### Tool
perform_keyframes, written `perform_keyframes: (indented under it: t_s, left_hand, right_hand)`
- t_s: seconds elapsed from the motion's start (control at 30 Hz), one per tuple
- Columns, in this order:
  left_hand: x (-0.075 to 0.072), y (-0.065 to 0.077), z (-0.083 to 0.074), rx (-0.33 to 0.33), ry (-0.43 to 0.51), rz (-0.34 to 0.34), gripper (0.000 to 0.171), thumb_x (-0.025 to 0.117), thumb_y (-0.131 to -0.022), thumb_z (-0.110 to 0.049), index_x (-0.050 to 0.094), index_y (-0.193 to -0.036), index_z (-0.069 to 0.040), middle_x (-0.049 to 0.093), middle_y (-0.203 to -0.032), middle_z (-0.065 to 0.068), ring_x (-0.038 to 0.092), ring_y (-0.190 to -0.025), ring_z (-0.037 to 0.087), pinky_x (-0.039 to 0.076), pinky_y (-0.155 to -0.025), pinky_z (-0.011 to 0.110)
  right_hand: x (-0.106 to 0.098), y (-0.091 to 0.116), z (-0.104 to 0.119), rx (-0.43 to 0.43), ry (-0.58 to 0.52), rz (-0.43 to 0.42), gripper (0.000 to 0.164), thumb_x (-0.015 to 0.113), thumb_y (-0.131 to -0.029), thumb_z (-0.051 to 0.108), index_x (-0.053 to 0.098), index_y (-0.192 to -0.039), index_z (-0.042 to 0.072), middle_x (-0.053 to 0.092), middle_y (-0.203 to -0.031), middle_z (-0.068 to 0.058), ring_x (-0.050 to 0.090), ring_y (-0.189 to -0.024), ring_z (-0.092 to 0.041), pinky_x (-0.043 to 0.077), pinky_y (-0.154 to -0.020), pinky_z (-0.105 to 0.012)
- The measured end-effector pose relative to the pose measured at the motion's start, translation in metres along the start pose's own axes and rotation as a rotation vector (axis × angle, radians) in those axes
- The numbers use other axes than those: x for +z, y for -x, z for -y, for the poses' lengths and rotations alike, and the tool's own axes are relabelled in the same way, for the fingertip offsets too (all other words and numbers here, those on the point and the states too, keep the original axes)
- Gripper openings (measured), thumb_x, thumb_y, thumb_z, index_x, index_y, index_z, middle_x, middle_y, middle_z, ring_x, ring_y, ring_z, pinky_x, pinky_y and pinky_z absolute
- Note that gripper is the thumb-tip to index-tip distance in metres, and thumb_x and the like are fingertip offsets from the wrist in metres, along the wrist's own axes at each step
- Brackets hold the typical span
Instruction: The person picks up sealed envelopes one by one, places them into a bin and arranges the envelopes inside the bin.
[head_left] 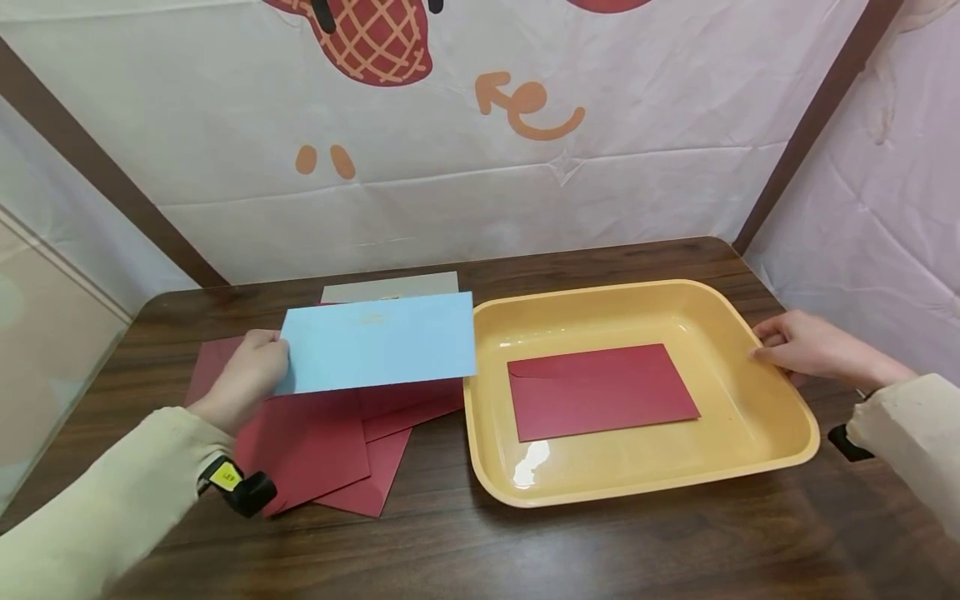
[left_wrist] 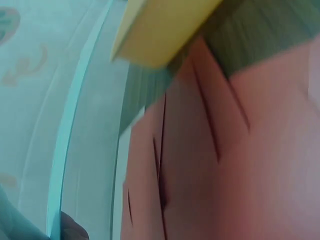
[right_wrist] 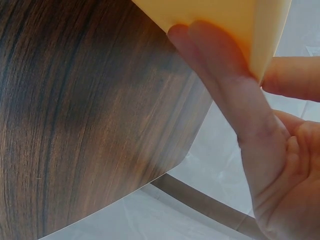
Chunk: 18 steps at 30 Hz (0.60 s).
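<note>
In the head view my left hand [head_left: 251,371] grips the short left edge of a light blue envelope [head_left: 382,342]. It is held above several red envelopes [head_left: 315,450] lying overlapped on the table, and its right end reaches the rim of a yellow tray [head_left: 622,483]. Seen from the left wrist, the blue envelope [left_wrist: 75,95] is a thin edge-on strip. One red envelope [head_left: 600,392] lies flat inside the tray. At the tray's right side my right hand [head_left: 813,346] pinches the rim, thumb on one face and fingers [right_wrist: 220,60] against the other in the right wrist view.
A grey envelope [head_left: 390,286] pokes out behind the blue one. Everything stands on a dark wooden table [head_left: 420,558] with rounded back corners. A white printed cloth [head_left: 450,208] hangs behind the table, with more cloth at both sides.
</note>
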<state>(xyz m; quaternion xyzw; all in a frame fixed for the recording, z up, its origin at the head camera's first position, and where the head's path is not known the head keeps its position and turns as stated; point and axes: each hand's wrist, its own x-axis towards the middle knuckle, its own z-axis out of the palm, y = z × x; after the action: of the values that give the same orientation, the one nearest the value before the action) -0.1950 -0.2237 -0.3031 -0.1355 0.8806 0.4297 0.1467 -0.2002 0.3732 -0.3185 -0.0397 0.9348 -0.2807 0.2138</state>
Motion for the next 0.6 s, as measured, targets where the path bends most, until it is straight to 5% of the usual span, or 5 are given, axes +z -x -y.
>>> perform_keyframes:
  t_s: [0.6]
  left_hand:
    - [0.057,0.026,-0.040,0.120,0.112,0.123,0.048,0.023,-0.104,-0.019,0.016,-0.141,0.011,0.027,-0.139,0.031,0.031,-0.127,0.041,0.033,-0.103,0.051]
  right_hand:
    - [0.002,0.000,-0.002,-0.026,-0.027,-0.005,0.036,0.054,-0.093,0.008,0.051,-0.116,-0.019,0.071,-0.086,-0.008,0.067,-0.069,-0.013,0.056,-0.059,-0.031]
